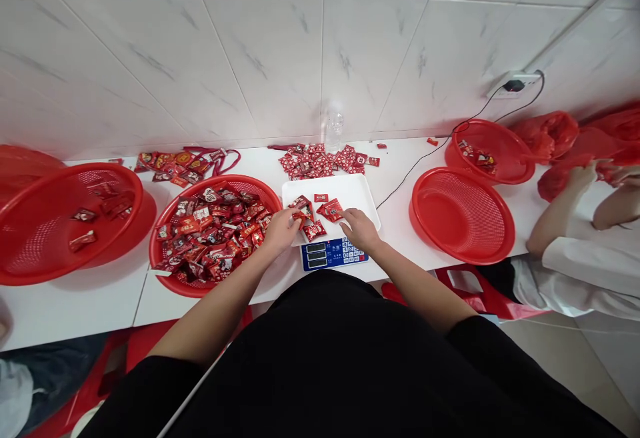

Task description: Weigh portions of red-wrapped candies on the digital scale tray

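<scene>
A white tray rests on a blue-faced scale at the table's front edge. Several red candy packets lie on the tray. My left hand is at the tray's left edge, fingers pinched on a red packet. My right hand rests on the tray's front right part, fingers curled, nothing visible in them. A red basket full of red packets stands just left of my left hand.
A red basket with a few packets stands far left, an empty one to the right, another behind it. Loose packets and a clear bottle lie by the wall. Another person's arms work at the right with red bags.
</scene>
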The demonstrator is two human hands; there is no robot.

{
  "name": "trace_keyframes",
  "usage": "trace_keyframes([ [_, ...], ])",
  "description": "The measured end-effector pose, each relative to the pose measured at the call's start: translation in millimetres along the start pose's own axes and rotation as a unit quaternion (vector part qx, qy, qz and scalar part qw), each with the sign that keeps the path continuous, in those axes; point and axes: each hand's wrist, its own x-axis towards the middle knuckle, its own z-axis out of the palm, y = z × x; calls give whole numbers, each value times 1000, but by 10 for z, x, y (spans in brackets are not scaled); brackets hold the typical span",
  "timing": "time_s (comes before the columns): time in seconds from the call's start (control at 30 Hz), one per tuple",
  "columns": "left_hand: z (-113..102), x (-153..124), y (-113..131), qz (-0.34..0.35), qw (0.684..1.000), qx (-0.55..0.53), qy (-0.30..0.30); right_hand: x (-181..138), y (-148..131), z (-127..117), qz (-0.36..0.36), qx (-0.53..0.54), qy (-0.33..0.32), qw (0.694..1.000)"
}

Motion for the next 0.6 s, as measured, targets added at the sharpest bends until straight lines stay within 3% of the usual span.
trace_keyframes([
  [0.23,86,16,90,-5,998,12,-55,144,-53,24,2,-55,-35,998],
  [0.47,190,108,58,40,996,13,-75,190,-126,47,6,-88,-67,994],
  [0.6,224,140,18,29,996,38,-75,175,-130,77,9,-88,-69,994],
])
